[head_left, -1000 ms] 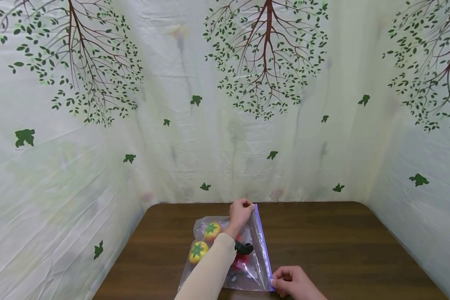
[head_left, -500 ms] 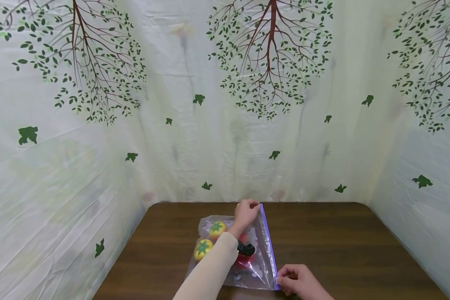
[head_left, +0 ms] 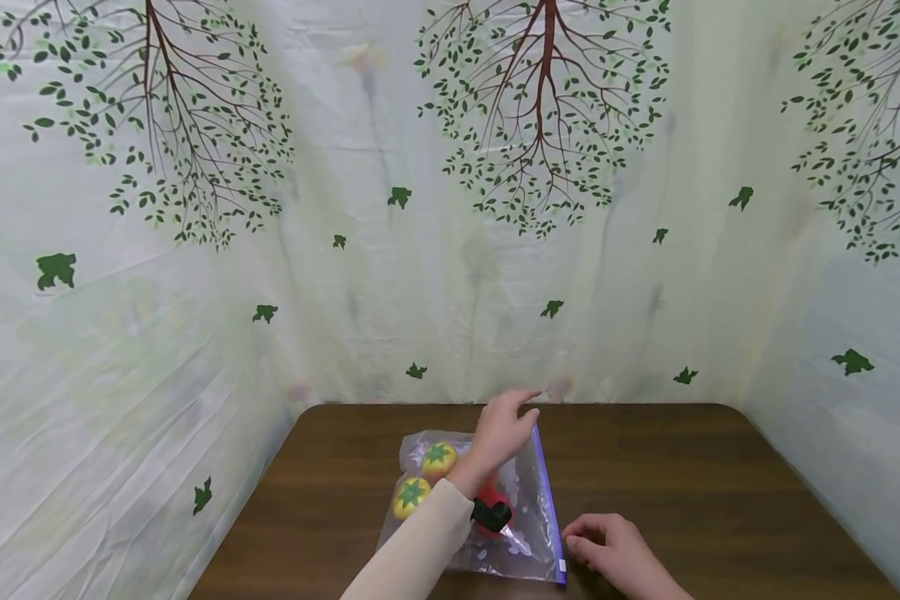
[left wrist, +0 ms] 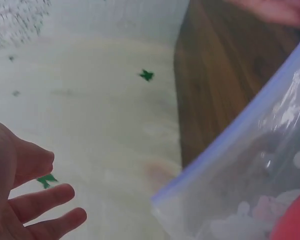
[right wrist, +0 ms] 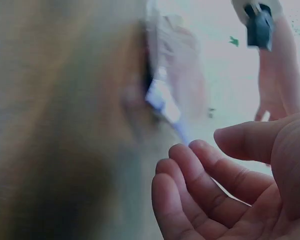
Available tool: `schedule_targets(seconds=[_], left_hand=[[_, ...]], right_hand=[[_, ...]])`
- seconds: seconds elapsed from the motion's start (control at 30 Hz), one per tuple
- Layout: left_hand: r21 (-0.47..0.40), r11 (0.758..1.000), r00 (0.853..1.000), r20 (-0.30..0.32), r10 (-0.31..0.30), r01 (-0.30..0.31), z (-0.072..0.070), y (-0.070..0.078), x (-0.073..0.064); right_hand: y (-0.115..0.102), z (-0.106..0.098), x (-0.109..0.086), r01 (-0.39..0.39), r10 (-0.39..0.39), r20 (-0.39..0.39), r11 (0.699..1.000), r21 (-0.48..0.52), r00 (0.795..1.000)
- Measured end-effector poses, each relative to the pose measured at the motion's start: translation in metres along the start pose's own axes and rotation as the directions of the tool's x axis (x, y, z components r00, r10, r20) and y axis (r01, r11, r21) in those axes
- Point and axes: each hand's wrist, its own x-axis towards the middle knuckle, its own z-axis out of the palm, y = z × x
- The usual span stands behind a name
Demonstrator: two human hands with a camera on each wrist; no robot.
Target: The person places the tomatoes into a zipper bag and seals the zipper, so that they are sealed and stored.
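A clear zip bag [head_left: 525, 546] with a purple zip edge [head_left: 546, 492] lies flat on the brown table. Inside are two round yellow fruits [head_left: 412, 497] with green leafy tops, and something red [left wrist: 294, 220], partly hidden by my left forearm. My left hand [head_left: 501, 427] hovers over the far end of the zip edge, fingers extended and holding nothing. Beside the near end, where a white slider [head_left: 562, 566] sits, my right hand [head_left: 607, 546] is loosely curved. In the right wrist view, a gap shows between its thumb and fingers.
The wooden table [head_left: 682, 483] extends to both sides of the bag. Behind it hangs a pale curtain [head_left: 472, 333] printed with trees and leaves, which also closes in the left and right sides. A black camera [head_left: 491, 515] is strapped to my left wrist.
Both hands have let go of the bag's zip edge. My left hand's fingers have spread at the far end, and my right hand has drawn slightly right, away from the near corner.
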Motion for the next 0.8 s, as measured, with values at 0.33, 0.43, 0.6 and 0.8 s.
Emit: schedule_targets(seconds=[0.33,0.43,0.6,0.8], left_hand=[[0.144,0.972,0.97,-0.13,0.205,-0.186,-0.037,0.023,-0.053],[0.163,0.973,0.973,-0.14,0.184,-0.161,-0.048,0.022,-0.068],[0.146,0.986,0.981,-0.166,0.103,-0.079,-0.065,0.014,-0.091],[0.176,0.984,0.969,-0.237,0.076,-0.034,-0.085,0.002,-0.116]], right_hand=[[-0.031,-0.004,-0.003,0.054,-0.106,-0.224,0.973,-0.224,0.969],[-0.034,-0.003,-0.003,0.07,-0.159,-0.309,0.957,-0.281,0.938],[-0.033,-0.003,-0.001,0.074,-0.23,-0.379,0.92,-0.385,0.896],[-0.032,-0.006,0.0,0.055,-0.282,-0.405,0.871,-0.488,0.87]])
